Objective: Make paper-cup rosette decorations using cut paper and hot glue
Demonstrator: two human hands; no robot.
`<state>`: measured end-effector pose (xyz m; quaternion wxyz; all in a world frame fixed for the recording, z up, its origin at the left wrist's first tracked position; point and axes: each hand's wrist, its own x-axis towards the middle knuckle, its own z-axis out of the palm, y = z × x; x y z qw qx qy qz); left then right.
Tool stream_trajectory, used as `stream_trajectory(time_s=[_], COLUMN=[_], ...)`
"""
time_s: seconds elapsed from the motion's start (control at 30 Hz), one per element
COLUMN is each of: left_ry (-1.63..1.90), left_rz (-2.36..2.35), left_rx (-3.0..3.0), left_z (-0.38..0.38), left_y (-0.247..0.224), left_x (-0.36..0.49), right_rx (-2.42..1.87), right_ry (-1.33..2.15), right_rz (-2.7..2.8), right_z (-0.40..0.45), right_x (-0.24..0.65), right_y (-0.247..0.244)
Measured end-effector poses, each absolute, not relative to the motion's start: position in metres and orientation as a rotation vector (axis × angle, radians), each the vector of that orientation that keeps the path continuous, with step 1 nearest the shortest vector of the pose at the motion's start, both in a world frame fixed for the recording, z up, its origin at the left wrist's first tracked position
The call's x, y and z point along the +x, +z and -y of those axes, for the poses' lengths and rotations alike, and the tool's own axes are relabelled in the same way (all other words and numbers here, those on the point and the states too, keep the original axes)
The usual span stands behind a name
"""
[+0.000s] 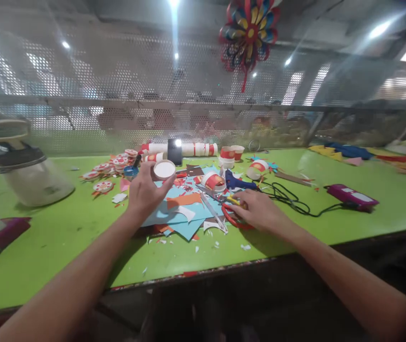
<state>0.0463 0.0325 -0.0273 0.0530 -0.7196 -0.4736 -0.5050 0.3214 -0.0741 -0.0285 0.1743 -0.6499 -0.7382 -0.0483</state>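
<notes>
My left hand is closed around a small white paper cup piece, held up over the left side of the blue paper sheets. On the right, the fingers of my right hand are closed on scissors with yellow on the handle, beside a red loop. A cutter knife lies on the sheets between my hands. Just behind the scissors are a red and white cup piece and a blue glue gun. An orange paper strip lies across the blue sheets.
A large jug stands at the left, with red and white paper discs nearer the middle. More cups stand at the back. A black cable runs toward a purple power strip. Scraps lie near the green table's front edge.
</notes>
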Motion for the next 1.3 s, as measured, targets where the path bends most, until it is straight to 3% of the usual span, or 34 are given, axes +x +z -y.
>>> stream_trajectory(time_s=[0.27,0.5,0.93,1.3], left_ry=[-1.472,-1.398,-1.329,-1.150], left_rz=[1.410,1.382,1.725,1.829], left_rx=[-2.379,-2.501,-2.202,-2.269], left_z=[-0.032,-0.032,-0.049,-0.045], left_y=[-0.028,-0.033,-0.028,-0.030], left_x=[0.048,0.051,0.031,0.038], right_rx=[-1.529,-1.369,-1.382,-1.423], right_ry=[-0.195,-0.108,-0.121,-0.102], right_rz=[2.068,2.245,2.634,2.643], right_z=[0.059,0.018,0.022,0.032], right_x=[0.280,0.260,0.232,0.225], right_y=[-0.004,-0.018,-0.013,-0.029])
